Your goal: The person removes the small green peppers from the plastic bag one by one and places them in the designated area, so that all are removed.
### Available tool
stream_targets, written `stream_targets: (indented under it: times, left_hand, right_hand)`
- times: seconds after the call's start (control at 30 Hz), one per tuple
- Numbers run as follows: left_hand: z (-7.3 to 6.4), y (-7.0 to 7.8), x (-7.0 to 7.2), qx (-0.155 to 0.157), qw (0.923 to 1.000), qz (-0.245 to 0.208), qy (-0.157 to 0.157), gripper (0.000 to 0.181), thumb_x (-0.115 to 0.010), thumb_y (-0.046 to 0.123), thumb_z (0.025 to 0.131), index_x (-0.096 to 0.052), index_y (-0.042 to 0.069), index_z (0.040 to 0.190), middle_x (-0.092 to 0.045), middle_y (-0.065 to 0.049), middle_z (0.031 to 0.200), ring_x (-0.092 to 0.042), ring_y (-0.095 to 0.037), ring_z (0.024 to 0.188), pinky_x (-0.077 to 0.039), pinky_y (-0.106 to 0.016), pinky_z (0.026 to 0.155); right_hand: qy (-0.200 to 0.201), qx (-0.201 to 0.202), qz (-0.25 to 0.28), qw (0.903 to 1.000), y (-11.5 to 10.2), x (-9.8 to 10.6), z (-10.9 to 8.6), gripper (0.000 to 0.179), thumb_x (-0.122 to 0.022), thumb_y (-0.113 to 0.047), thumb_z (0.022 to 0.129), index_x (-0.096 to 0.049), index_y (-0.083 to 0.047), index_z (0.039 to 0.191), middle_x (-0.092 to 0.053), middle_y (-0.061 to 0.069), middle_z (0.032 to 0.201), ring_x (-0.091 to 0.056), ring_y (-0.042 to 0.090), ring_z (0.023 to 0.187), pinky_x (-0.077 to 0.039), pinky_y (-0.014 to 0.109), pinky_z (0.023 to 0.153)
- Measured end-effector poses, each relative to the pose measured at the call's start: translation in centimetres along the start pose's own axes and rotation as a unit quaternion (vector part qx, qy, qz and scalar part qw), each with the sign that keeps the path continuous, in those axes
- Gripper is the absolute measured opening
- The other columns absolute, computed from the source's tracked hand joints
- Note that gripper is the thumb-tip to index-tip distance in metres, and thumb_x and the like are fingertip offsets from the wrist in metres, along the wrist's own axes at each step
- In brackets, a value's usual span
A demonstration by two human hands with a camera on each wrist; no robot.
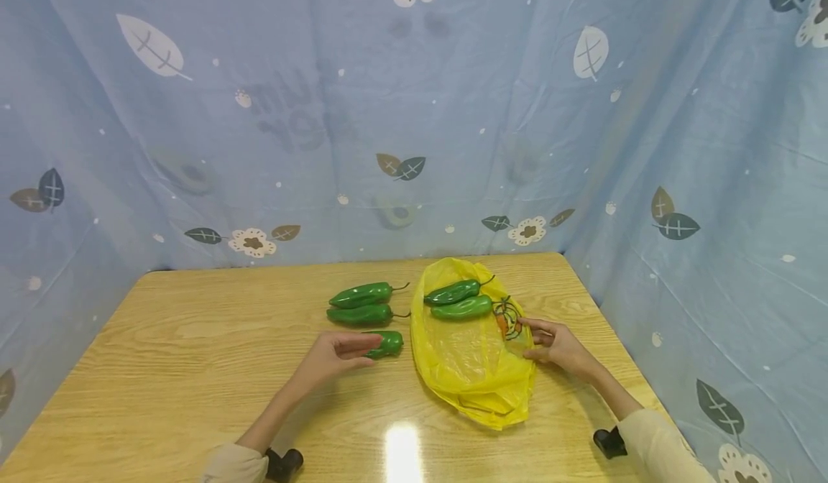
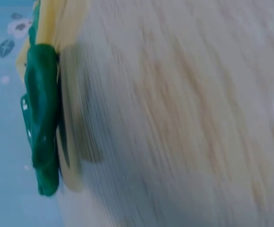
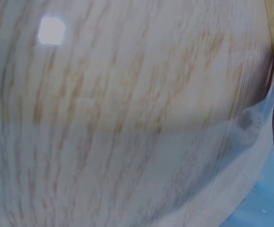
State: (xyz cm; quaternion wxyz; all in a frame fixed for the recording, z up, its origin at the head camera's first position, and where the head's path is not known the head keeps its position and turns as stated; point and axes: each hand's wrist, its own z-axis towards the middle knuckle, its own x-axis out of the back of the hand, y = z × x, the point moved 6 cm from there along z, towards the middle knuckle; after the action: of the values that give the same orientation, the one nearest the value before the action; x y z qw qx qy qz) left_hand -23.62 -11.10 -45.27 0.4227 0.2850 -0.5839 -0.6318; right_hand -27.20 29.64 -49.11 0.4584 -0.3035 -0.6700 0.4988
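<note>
Pepper (image 1: 391,343) nearest the person lies on the desk (image 1: 181,353), partly hidden by the left hand (image 1: 336,353). That hand's grip is parted, thumb and fingers straight around the pepper's left end, and it has hold of nothing; whether skin meets pepper I cannot tell. The right hand (image 1: 559,346) is at the right edge of the yellow bag (image 1: 462,357), touching it, index finger and thumb apart; whether its grip pinches the plastic I cannot tell.

The step in hand looks like taking up this pepper. To do it well, close on the body rather than one end, fingers on the far side and thumb on the near, and squeeze only enough to stop the smooth skin slipping. Steadying the bag's edge should keep the thin plastic from dragging.

Inside the bag's outline lie an upper pepper (image 1: 453,292) and a lower pepper (image 1: 462,307), side by side. Just left of the bag, a back pepper (image 1: 362,295) and a middle pepper (image 1: 361,315) rest on the desk.
</note>
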Motion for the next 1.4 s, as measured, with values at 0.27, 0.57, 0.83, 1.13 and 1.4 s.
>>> stream_targets:
  times: [0.27,0.57,0.83,1.13,1.4]
  left_hand:
    - [1.1,-0.1,-2.2,0.002,0.9993,-0.005,0.036,0.042,-0.073,0.005,0.083,-0.062,-0.007,0.122,-0.061,-0.023,0.122,-0.057,-0.040,0.113,-0.051,-0.031,0.090]
    - [2.3,-0.2,-4.3,-0.003,0.9966,0.007,0.082,0.036,-0.072,-0.002,0.083,-0.064,-0.008,0.117,-0.063,-0.022,0.118,-0.061,-0.036,0.110,-0.051,-0.032,0.090]
    - [3.0,0.4,-6.2,-0.003,0.9953,-0.029,0.092,0.036,-0.069,-0.004,0.085,-0.062,-0.011,0.119,-0.062,-0.026,0.119,-0.059,-0.038,0.113,-0.052,-0.030,0.090]
    - [5.9,-0.9,-7.7,-0.019,0.9942,-0.012,0.105,0.033,-0.069,-0.001,0.085,-0.065,-0.006,0.118,-0.065,-0.022,0.116,-0.062,-0.034,0.109,-0.053,-0.028,0.087]
    - [9.1,-0.7,-7.7,0.008,0.9973,-0.003,0.073,0.036,-0.070,0.002,0.085,-0.064,-0.006,0.120,-0.064,-0.020,0.119,-0.060,-0.036,0.111,-0.053,-0.027,0.088]
  right_hand:
    - [0.004,0.002,-0.008,1.0000,0.1,0.1,0.0,0.068,-0.071,-0.002,0.085,-0.036,0.008,0.143,-0.057,0.030,0.117,-0.063,0.013,0.084,-0.052,0.025,0.060]
    - [0.005,0.006,-0.001,1.0000,0.0,-0.1,0.1,0.068,-0.070,-0.001,0.085,-0.035,0.008,0.143,-0.060,0.028,0.110,-0.063,0.013,0.083,-0.050,0.024,0.058]
    - [0.005,0.006,0.001,1.0000,0.1,-0.1,0.0,0.068,-0.069,-0.001,0.086,-0.035,0.009,0.143,-0.058,0.029,0.113,-0.062,0.013,0.083,-0.050,0.024,0.060]
    - [0.007,0.011,0.005,0.9999,0.0,0.1,0.1,0.068,-0.070,0.000,0.085,-0.036,0.010,0.142,-0.048,0.035,0.130,-0.064,0.015,0.090,-0.052,0.025,0.063]
    - [0.007,0.007,0.002,1.0000,0.1,-0.1,0.0,0.068,-0.071,0.000,0.085,-0.036,0.010,0.142,-0.056,0.031,0.118,-0.063,0.013,0.085,-0.050,0.023,0.060]
